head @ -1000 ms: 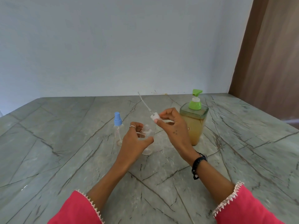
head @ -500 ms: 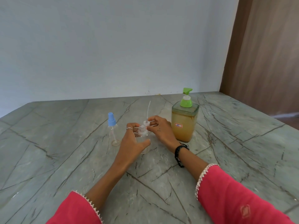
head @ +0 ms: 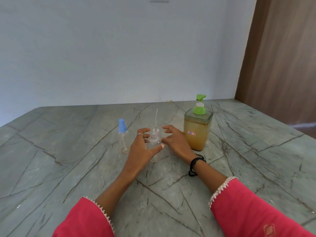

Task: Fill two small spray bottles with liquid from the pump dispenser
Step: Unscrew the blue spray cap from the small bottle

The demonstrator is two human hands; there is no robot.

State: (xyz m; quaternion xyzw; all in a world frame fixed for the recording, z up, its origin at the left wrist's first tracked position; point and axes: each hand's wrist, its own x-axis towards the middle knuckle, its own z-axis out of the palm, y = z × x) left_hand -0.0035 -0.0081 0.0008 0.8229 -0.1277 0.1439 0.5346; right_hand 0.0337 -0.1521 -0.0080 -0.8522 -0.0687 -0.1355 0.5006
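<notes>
Centre frame: left hand [head: 139, 147] curled round the open bottle [head: 154, 146], thumb across its front, holding it upright on the slab [head: 68, 159]. Right hand [head: 174, 142] just beside it, fingers spread and loose, gripping nothing. Sprayer [head: 156, 130] stood on its head behind the neck, dip tube pointing up. Capped bottle [head: 123, 135] left of centre; dispenser [head: 197, 129] right of centre. Risks, as I judged them: a reach for the dispenser could clip the top-heavy sprayer; the narrow neck invited spills.
</notes>
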